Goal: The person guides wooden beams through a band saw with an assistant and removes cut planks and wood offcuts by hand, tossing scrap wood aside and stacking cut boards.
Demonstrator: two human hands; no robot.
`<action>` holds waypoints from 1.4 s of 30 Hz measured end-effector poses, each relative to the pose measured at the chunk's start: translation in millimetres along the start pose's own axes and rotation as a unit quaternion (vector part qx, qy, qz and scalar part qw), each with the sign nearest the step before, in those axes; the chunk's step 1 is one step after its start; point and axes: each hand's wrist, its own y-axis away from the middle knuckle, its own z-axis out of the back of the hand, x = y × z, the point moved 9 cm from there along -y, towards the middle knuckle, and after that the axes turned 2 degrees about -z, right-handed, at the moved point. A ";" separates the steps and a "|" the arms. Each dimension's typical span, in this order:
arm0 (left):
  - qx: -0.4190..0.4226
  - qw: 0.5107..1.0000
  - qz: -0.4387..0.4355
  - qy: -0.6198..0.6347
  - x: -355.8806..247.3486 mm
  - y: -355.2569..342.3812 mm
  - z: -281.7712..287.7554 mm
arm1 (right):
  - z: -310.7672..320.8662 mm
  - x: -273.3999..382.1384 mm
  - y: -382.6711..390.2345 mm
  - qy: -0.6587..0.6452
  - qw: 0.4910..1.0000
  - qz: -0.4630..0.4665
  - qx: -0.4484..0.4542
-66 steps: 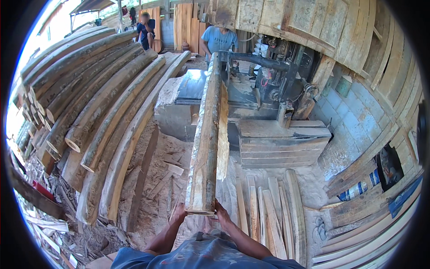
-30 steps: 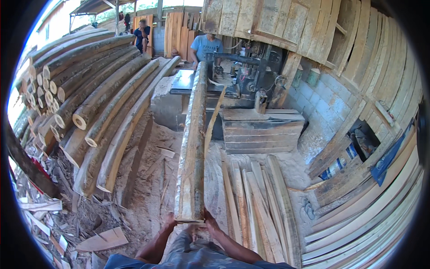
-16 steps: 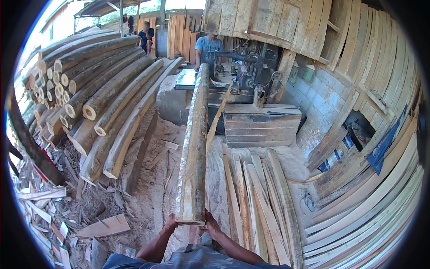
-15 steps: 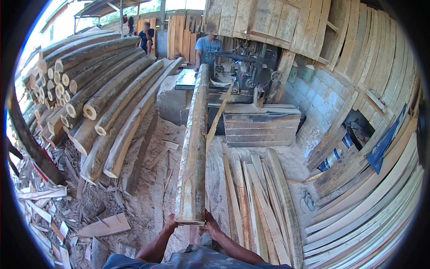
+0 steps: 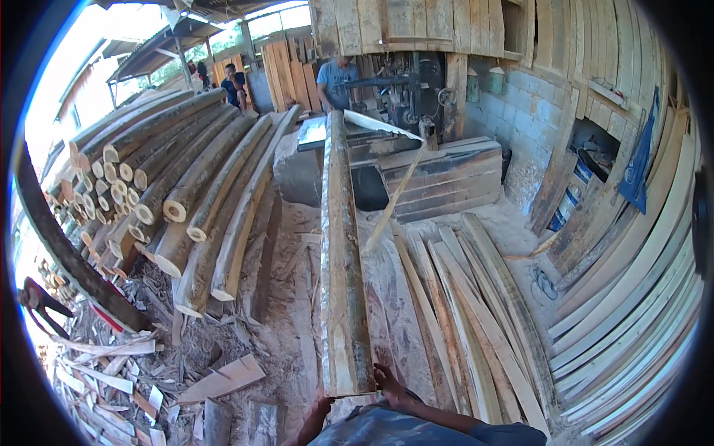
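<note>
A long, partly squared log (image 5: 343,260) stretches away from me, its far end resting at the saw table (image 5: 312,131). Its near end is between my hands, close to my body. My left hand (image 5: 321,406) is closed at the left lower corner of that end. On the right corner, my right hand (image 5: 387,378) grips the log with bent fingers. A co-worker in a blue shirt (image 5: 336,76) stands behind the saw table, beside the dark sawing machine (image 5: 405,93). A pale thin slab (image 5: 383,124) sticks out from the machine to the right of the log.
Stacked round logs (image 5: 204,163) fill the left side. Sawn boards (image 5: 454,312) lie on the ground to my right, with more planks (image 5: 632,334) farther right. Wood scraps (image 5: 227,379) litter the lower left. A wooden box-like block (image 5: 446,178) stands before the machine. Another person (image 5: 234,85) sits behind the logs.
The view has tilted and shifted, and the log's near end sits closer to my body. Beside the machine, the pale slab now projects farther right. Both hands stay on the log.
</note>
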 end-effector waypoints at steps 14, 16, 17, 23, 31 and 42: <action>0.118 0.992 0.000 0.040 -78.9 -76.4 -39.8 | -6.9 93.9 -49.8 -0.236 0.967 0.084 0.051; 0.125 0.991 -0.008 0.044 -93.7 -102.5 -36.7 | 10.1 73.3 -109.5 -0.204 0.971 0.116 0.045; 0.125 0.991 -0.008 0.045 -101.0 -115.8 -34.8 | 10.7 79.5 -120.8 -0.245 0.963 0.094 0.058; 0.114 0.993 -0.012 0.025 -145.4 -182.0 2.0 | 7.1 142.3 -180.8 -0.314 0.943 0.083 0.071; 0.099 0.995 -0.021 0.012 -171.9 -214.6 37.0 | 8.6 160.5 -219.8 -0.250 0.964 0.054 -0.068; 0.094 0.995 -0.031 0.028 -170.9 -201.9 39.2 | 8.3 142.0 -219.4 -0.284 0.952 0.076 -0.091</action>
